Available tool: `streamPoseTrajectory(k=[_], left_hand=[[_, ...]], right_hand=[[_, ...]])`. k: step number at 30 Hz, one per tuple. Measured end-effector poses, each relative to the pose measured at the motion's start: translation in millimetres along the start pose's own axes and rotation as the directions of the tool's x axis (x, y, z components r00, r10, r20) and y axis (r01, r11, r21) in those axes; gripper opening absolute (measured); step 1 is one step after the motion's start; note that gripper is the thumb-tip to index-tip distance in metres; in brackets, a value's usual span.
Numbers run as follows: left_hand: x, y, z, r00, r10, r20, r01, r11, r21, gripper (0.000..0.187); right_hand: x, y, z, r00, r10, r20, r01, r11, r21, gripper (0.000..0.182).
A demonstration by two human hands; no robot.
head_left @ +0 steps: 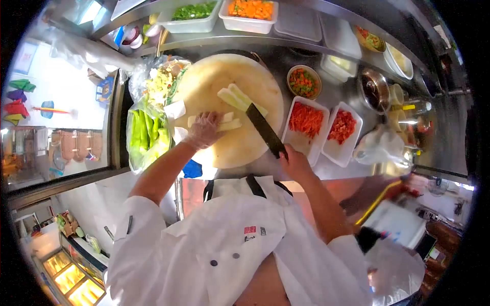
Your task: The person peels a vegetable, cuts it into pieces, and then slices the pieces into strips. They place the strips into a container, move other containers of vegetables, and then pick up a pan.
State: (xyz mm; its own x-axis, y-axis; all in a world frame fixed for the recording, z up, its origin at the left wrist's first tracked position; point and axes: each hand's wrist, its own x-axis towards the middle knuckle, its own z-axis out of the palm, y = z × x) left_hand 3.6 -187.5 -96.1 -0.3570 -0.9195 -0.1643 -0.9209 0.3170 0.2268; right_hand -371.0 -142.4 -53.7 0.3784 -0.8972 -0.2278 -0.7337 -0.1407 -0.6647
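My left hand (205, 130), in a clear plastic glove, grips pale vegetable pieces (233, 124) on the round chopping board (219, 153). Their ends stick out on both sides of its fingers. In my right hand (296, 162) is the handle of a kitchen knife (267, 130), its dark, broad blade slanting up and left over the board. The blade's tip overlaps longer pale green vegetable lengths (241, 98) lying near the board's middle.
Left of the board are a bag of long green peppers (148, 133) and chopped yellowish vegetables (164, 81). On the right stand trays of shredded carrot (305, 120) and red diced pieces (342, 127), plus a bowl of mixed dice (304, 82). A shelf (204, 39) with tubs runs along the back.
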Motion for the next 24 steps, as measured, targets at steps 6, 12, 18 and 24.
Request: streamPoseTrajectory(k=[6, 12, 18, 24], left_hand=[[-2.4, 30.9, 6.2, 0.988, -0.015, -0.153, 0.019, 0.999, 0.027, 0.071], [1.6, 13.6, 10.6, 0.941, 0.139, -0.309, -0.198, 0.966, -0.166, 0.037], [7.0, 6.5, 13.1, 0.921, 0.303, -0.245, -0.337, 0.934, -0.113, 0.029], [10.3, -0.2, 24.4, 0.907, 0.337, -0.251, -0.352, 0.936, -0.016, 0.037]], right_hand=[[20.8, -17.0, -31.9, 0.998, 0.016, 0.068, -0.011, 0.997, -0.074, 0.021], [27.1, -16.0, -2.1, 0.995, 0.012, 0.103, 0.012, 0.972, -0.235, 0.022], [42.9, -49.8, -6.5, 0.978, 0.060, 0.200, 0.018, 0.930, -0.367, 0.025], [54.1, -74.5, -3.7, 0.986, 0.008, 0.168, 0.060, 0.915, -0.398, 0.028]])
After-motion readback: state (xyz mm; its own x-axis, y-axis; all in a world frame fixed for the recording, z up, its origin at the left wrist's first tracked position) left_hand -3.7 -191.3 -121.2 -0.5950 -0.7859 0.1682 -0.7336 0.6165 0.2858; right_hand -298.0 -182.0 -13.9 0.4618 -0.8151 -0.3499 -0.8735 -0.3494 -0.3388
